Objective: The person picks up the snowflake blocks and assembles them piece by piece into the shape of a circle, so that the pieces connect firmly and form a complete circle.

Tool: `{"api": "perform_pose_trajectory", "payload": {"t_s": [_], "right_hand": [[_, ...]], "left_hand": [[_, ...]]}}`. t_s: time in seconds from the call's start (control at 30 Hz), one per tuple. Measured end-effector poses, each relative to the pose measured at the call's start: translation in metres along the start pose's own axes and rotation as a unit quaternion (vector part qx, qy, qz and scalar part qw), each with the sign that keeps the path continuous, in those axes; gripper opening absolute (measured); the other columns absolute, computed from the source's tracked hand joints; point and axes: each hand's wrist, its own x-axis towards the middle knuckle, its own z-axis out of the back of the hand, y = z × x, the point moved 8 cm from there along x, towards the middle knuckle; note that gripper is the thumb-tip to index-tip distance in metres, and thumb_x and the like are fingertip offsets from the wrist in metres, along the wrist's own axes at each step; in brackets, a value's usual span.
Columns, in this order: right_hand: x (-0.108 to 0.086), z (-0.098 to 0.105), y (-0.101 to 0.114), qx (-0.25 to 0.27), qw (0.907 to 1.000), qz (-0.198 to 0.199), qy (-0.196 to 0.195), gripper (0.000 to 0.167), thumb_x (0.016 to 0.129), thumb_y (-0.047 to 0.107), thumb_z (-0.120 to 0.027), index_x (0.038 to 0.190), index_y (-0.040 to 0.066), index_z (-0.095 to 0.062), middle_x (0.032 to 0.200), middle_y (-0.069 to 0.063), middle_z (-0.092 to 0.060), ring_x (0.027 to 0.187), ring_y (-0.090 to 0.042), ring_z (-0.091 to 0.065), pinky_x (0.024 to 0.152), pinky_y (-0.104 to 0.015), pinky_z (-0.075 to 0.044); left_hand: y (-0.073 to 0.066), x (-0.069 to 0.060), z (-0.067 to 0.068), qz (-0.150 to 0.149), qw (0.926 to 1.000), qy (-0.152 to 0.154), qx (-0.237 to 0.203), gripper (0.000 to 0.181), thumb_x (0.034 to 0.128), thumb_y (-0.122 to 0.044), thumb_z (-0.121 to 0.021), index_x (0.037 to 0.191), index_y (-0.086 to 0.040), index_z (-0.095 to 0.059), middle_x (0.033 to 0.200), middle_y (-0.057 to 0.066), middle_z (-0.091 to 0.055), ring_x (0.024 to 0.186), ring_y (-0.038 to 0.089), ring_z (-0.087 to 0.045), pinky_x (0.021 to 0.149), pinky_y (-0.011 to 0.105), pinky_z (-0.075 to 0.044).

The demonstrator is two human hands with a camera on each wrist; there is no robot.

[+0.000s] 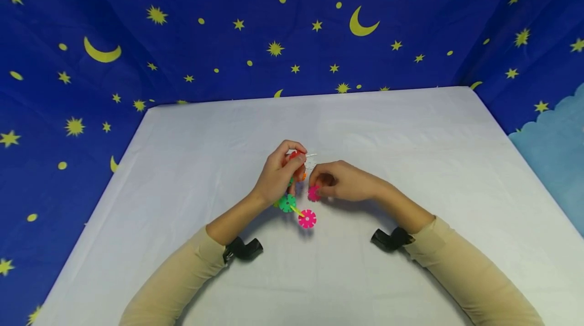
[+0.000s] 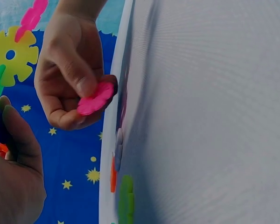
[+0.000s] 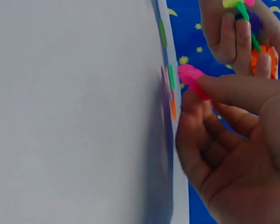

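My left hand point(image 1: 276, 174) grips a linked chain of notched plastic discs, partly hidden behind the fingers. A red disc point(image 1: 295, 154) shows by its thumb. Below the hand hang a green disc point(image 1: 287, 203) and a pink disc point(image 1: 307, 219), with a yellow disc point(image 1: 297, 211) edge-on between them. The left wrist view shows a larger yellow disc point(image 2: 24, 59) of the chain. Just to the right, my right hand point(image 1: 347, 181) pinches a separate pink disc point(image 2: 95, 99) between thumb and fingers, apart from the chain.
Loose discs lie on the white-covered table point(image 1: 365, 275), seen edge-on: a green disc point(image 2: 126, 200) and an orange disc point(image 2: 113, 175). Between the hands is a whitish disc point(image 1: 310, 163); its support is unclear. A blue star-patterned curtain point(image 1: 255, 6) stands behind the table.
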Motion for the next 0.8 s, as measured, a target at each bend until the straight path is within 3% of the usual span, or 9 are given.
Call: {"api": "perform_pose_trajectory", "payload": {"t_s": [0.1,0.37,0.57,0.8], "right_hand": [[-0.001,0.01,-0.003,0.031,0.999,-0.009,-0.03,0.016,0.088,0.002,-0.064,0.102,0.011,-0.065,0.089,-0.002,-0.065,0.072,-0.017,-0.061,0.068,-0.034,-0.052],[-0.004,0.031,-0.011,0.129,0.9866,-0.042,-0.092,0.02,0.089,-0.004,-0.059,0.107,0.004,-0.063,0.094,-0.012,-0.064,0.077,-0.033,-0.064,0.071,-0.042,-0.054],[-0.012,0.045,0.011,0.164,0.9764,-0.044,-0.133,0.018,0.09,-0.004,-0.058,0.107,-0.002,-0.062,0.093,-0.021,-0.064,0.082,-0.047,-0.06,0.075,-0.051,-0.052],[-0.016,0.053,0.025,0.166,0.973,-0.038,-0.155,0.018,0.091,-0.001,-0.059,0.109,-0.003,-0.062,0.091,-0.023,-0.062,0.079,-0.046,-0.058,0.074,-0.053,-0.051]], "left_hand": [[-0.014,-0.003,-0.002,-0.008,1.0,0.001,0.0,0.012,0.1005,-0.007,-0.045,0.11,-0.001,-0.05,0.066,0.034,-0.046,0.034,0.026,-0.041,0.035,0.031,-0.041],[-0.017,-0.004,-0.001,-0.017,0.9998,-0.002,0.004,0.013,0.1002,-0.007,-0.046,0.11,0.0,-0.051,0.064,0.031,-0.047,0.034,0.028,-0.042,0.035,0.032,-0.042],[-0.017,-0.004,-0.001,-0.016,0.9999,-0.002,0.002,0.013,0.1003,-0.007,-0.046,0.11,0.0,-0.051,0.066,0.034,-0.046,0.034,0.027,-0.041,0.035,0.032,-0.042],[-0.017,-0.004,-0.001,-0.013,0.9999,0.0,0.0,0.013,0.1003,-0.007,-0.046,0.11,0.0,-0.051,0.067,0.036,-0.045,0.034,0.028,-0.042,0.035,0.031,-0.043]]}}
